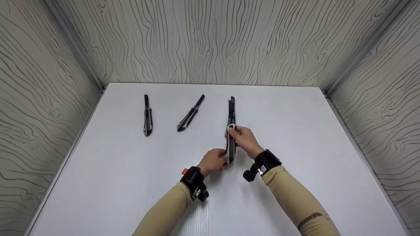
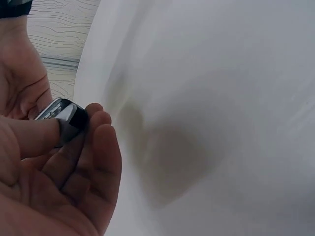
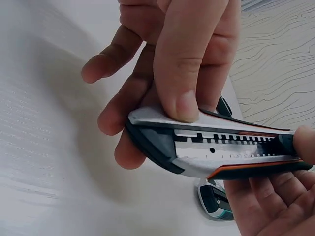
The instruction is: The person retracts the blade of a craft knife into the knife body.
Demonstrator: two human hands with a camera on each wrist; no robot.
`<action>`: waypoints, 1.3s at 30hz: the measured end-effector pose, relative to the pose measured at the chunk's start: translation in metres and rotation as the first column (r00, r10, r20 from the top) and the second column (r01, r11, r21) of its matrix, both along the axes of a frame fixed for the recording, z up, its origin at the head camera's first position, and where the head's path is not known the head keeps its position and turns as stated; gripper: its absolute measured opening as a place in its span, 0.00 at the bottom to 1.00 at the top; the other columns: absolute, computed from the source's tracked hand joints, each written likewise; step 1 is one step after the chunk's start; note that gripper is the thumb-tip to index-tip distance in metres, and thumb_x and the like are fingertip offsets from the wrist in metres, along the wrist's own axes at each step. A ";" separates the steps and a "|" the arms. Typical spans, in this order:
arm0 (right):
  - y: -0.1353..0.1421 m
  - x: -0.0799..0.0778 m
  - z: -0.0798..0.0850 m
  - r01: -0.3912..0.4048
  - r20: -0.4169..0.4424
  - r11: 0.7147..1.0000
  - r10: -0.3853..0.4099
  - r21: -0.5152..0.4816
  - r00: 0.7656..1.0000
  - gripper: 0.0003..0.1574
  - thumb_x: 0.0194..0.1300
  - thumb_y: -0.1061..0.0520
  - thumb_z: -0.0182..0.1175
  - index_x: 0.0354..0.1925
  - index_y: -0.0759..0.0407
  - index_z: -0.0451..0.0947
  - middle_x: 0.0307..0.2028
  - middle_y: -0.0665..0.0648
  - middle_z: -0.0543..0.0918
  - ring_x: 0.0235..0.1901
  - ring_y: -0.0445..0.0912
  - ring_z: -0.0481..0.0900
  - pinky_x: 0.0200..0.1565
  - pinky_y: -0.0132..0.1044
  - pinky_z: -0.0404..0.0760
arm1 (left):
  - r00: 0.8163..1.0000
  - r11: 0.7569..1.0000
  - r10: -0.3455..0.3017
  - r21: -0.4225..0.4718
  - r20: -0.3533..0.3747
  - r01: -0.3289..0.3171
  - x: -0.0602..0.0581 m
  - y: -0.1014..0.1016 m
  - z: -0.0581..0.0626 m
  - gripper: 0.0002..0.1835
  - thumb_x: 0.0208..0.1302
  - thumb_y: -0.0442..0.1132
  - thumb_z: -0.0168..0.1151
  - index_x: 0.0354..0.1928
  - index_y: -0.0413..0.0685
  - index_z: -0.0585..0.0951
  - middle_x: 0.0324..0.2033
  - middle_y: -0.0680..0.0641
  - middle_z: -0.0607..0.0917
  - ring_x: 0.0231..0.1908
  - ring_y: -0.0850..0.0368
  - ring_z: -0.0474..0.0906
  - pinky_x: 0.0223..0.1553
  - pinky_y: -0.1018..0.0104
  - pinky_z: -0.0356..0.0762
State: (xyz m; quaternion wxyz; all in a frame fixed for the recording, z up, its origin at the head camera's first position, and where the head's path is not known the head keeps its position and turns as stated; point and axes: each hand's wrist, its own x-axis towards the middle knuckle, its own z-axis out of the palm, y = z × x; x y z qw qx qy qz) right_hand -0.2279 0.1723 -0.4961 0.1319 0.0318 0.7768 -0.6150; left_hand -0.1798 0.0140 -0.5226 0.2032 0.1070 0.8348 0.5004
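Observation:
Both hands hold a silver-and-black snap-off utility knife (image 1: 231, 149) with orange trim. My right hand (image 1: 246, 139) grips its upper body, and in the right wrist view that thumb rests at the black slider (image 3: 283, 144). Lower down, my left hand (image 1: 213, 161) pinches the tail end between thumb and fingers. The left wrist view shows the dark end cap of the knife (image 2: 76, 117) at the left fingers. Beyond the held knife, dark blades (image 1: 231, 106) stand out toward the back of the table. A teal-trimmed knife (image 3: 214, 200) shows partly behind it.
On the white table (image 1: 108, 183), one utility knife (image 1: 148, 119) lies at the left, pointing away. Another utility knife (image 1: 188, 118) lies slanted near the middle. Wood-grain panels (image 1: 210, 42) rise behind the table and on both sides.

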 end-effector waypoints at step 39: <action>-0.004 0.000 -0.008 -0.026 0.070 0.998 0.030 -0.052 0.997 0.22 0.74 0.51 0.53 0.55 0.67 0.75 0.44 0.59 0.86 0.39 0.42 0.84 0.42 0.35 0.82 | 0.999 0.999 0.032 -0.016 0.038 -0.032 0.001 -0.004 -0.002 0.10 0.68 0.37 0.54 0.36 0.41 0.84 0.28 0.43 0.86 0.31 0.46 0.83 0.24 0.71 0.73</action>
